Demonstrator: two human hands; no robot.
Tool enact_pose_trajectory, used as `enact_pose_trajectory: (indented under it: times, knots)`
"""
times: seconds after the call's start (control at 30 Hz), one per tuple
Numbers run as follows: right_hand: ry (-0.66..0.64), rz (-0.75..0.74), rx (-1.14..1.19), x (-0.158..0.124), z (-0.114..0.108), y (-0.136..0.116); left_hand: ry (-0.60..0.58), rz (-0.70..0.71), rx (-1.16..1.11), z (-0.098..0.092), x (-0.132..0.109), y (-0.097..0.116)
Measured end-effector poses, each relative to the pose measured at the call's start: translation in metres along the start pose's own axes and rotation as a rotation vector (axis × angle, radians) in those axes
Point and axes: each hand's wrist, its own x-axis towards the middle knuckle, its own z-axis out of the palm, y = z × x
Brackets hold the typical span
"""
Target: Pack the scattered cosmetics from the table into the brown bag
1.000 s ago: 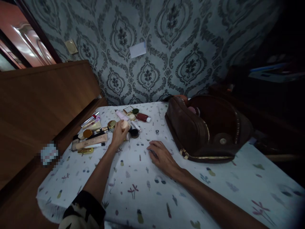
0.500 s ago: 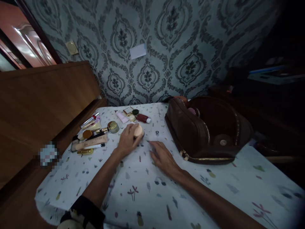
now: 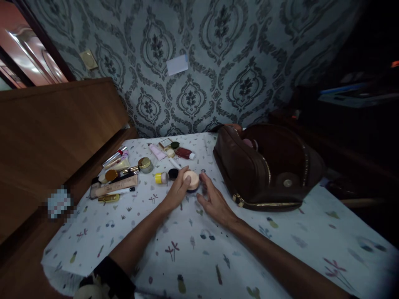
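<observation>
My left hand [image 3: 178, 191] is closed on a round jar [image 3: 191, 180] with a peach-coloured lid and a dark base, low over the patterned cloth. To the right of the jar, my right hand [image 3: 215, 201] has its fingers apart and holds nothing. A small yellow-and-white container [image 3: 161, 178] lies left of my left hand, beside a small black round item [image 3: 173, 174]. A white stick-like item [image 3: 175, 164] lies just behind my left fingers. Farther left sits a jar with a gold lid [image 3: 145, 165].
A brown leather bag [image 3: 249, 166] gapes open on the right. Several cosmetics, among them a beige tube [image 3: 116, 185] and a gold vial [image 3: 109, 198], lie at the left. A pink tube [image 3: 157, 152] and a dark red bottle [image 3: 184, 153] lie near the wall. A wooden panel [image 3: 62, 120] borders the left.
My left hand has carried the peach-lidded jar rightward, close to my right hand. The yellow-and-white container, black item and white stick behind it now show. My right hand's fingers have spread.
</observation>
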Motion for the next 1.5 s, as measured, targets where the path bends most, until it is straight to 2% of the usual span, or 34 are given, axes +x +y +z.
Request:
enact_pose_trajectory:
  times: [0.1,0.23,0.33,0.47,0.67,0.83,1.1,1.37,1.5]
  knots:
    - [-0.003,0.017,0.046,0.001,-0.007,-0.014,0.016,-0.054,-0.172,0.009,0.001,-0.003]
    - [0.12,0.094,0.065,0.004,-0.012,-0.027,0.066,-0.106,-0.372,0.011,0.005,-0.01]
    - [0.161,0.076,0.08,0.005,-0.012,-0.03,0.079,-0.136,-0.457,0.011,0.007,-0.013]
    - [0.117,0.083,0.115,0.006,-0.01,-0.032,0.082,-0.137,-0.462,0.012,0.008,-0.015]
    - [0.212,0.101,0.092,0.007,-0.014,-0.035,0.081,-0.153,-0.542,0.013,0.009,-0.016]
    - [0.134,0.066,0.137,0.006,-0.016,-0.039,0.047,-0.131,-0.509,0.013,0.009,-0.017]
    - [0.162,0.061,0.101,0.005,-0.017,-0.037,0.062,-0.127,-0.484,0.014,0.008,-0.008]
    - [0.095,0.072,0.184,0.006,-0.013,-0.034,0.116,-0.179,-0.518,0.011,0.018,-0.013]
    - [0.077,0.08,0.202,0.005,-0.015,-0.032,0.082,-0.214,-0.526,0.01,0.011,-0.01]
